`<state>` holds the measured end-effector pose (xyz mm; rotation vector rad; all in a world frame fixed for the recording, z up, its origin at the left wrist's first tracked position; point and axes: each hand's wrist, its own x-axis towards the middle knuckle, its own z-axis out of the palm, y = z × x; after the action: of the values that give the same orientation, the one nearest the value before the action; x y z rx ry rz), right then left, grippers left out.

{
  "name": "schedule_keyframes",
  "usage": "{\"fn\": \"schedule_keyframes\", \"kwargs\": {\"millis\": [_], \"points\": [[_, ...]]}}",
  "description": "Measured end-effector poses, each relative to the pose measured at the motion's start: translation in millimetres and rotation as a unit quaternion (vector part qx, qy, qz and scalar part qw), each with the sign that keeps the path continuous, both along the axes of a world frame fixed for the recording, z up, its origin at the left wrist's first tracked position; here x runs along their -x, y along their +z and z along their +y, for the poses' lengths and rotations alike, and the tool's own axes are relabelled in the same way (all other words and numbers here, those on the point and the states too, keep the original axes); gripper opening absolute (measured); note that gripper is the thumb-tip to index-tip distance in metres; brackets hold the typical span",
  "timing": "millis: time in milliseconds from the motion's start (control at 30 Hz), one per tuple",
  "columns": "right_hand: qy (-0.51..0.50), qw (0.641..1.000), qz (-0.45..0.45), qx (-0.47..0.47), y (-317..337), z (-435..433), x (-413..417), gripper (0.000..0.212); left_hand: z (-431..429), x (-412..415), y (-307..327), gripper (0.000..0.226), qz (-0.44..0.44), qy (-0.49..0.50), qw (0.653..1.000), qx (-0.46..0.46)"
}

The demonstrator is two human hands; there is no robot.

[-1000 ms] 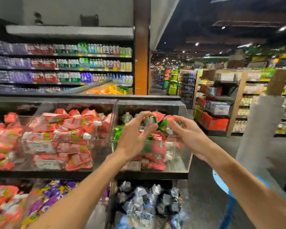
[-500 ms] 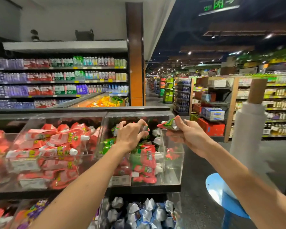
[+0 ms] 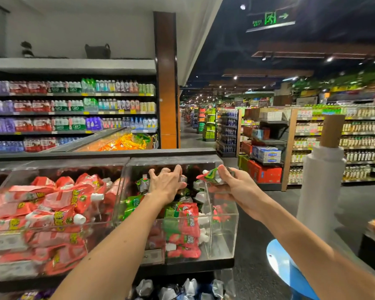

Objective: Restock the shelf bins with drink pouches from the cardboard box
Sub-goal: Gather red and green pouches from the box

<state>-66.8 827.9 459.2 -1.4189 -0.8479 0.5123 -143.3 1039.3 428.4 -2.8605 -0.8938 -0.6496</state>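
Observation:
A clear acrylic bin at the shelf's right end holds several green-and-red drink pouches. My left hand reaches into the top of this bin, fingers curled over a silvery pouch near the back. My right hand hovers at the bin's right wall and pinches a green-and-red pouch between thumb and fingers. The neighbouring bin to the left is packed with red pouches. The cardboard box is out of sight.
Silver pouches fill a lower bin below. A white roll on a cardboard core stands at right beside a blue stool. The store aisle and stocked shelves lie beyond.
Both hands have separated: the right one pulled one pouch out to the right of the bin, while the left one stayed over the pouches and spread its fingers. The camera tilted upward.

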Motion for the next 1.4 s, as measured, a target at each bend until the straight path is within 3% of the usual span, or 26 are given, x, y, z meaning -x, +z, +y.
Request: {"fn": "schedule_keyframes", "kwargs": {"millis": [133,200,300,400,500,533,600,733,867,967,1033,1133,1400], "points": [[0.003,1.0,0.012,0.006,-4.7,-1.7,0.3,0.043,4.4,7.1,1.0,0.041,0.047,-0.005,0.998,-0.038],[0.008,1.0,0.017,0.005,-6.0,-3.5,1.6,0.04,5.0,14.8,9.9,0.036,0.023,-0.043,0.998,-0.027],[0.023,0.999,0.04,0.001,-3.2,-2.3,5.9,0.036,-4.5,40.1,26.5,0.023,-0.125,-0.113,0.983,0.079],[0.037,0.998,0.051,-0.025,4.0,9.3,19.8,0.042,-22.9,70.4,47.1,0.027,-0.222,-0.105,0.95,0.191],[0.044,0.998,0.029,-0.033,8.7,28.7,45.3,0.054,-40.4,97.0,67.7,0.046,-0.207,-0.136,0.864,0.438],[0.049,0.998,0.021,-0.036,8.7,35.4,53.7,0.058,-44.7,103.9,71.7,0.052,-0.191,-0.141,0.84,0.487],[0.072,0.996,0.004,-0.045,6.2,47.5,67.7,0.066,-49.1,113.5,73.0,0.057,-0.178,-0.14,0.828,0.512],[0.108,0.993,0.001,-0.053,3.5,64.3,81.4,0.062,-38.7,126.3,67.4,0.048,-0.198,-0.095,0.86,0.46],[-0.042,0.998,-0.033,-0.024,0.8,81.9,75.8,0.046,-13.1,139.7,60.7,0.061,-0.118,-0.08,0.931,0.335],[-0.097,0.984,-0.144,0.049,-10.7,93.5,69.5,0.049,-3.4,136.3,54.9,0.064,-0.027,-0.071,0.977,0.198],[-0.107,0.962,-0.228,0.106,-15.8,99.3,69.3,0.041,1.1,131.2,49.7,0.064,0.022,-0.052,0.994,0.095],[-0.119,0.932,-0.303,0.159,-20.6,108.8,69.3,0.031,10.9,128.1,41.7,0.065,0.08,-0.027,0.996,-0.026],[-0.166,0.876,-0.401,0.21,-18.9,123.9,76.0,0.015,22.8,128.8,33.8,0.058,0.129,-0.013,0.984,-0.123]]}}
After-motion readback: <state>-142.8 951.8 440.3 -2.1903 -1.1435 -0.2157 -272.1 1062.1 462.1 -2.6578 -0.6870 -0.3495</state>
